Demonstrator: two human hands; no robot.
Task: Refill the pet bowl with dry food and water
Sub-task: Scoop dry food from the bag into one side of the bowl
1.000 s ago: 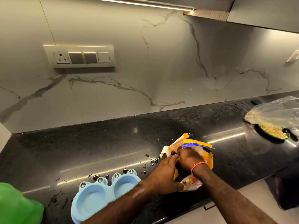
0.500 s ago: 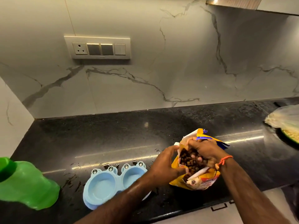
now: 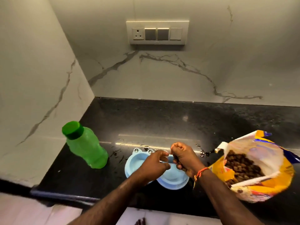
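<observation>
A light blue double pet bowl (image 3: 172,181) sits on the black countertop (image 3: 162,120) near its front edge. My right hand (image 3: 183,157) hovers over the bowl's right cup as a closed fist, with brown kibble showing between the fingers. My left hand (image 3: 154,163) rests over the bowl's middle, fingers touching the divider. To the right stands an open yellow bag of dry food (image 3: 253,168), its brown pellets visible inside. A green capped water bottle (image 3: 84,146) stands upright to the left of the bowl.
Water droplets (image 3: 201,152) lie on the counter behind the bowl. Marble walls meet at a corner on the left. A switch panel (image 3: 157,32) is set in the back wall. The counter's front edge runs just below the bowl.
My right hand has come out of the food bag with kibble and moved left over the bowl. My left hand let go of the bag and moved to the bowl. The view has swung left.
</observation>
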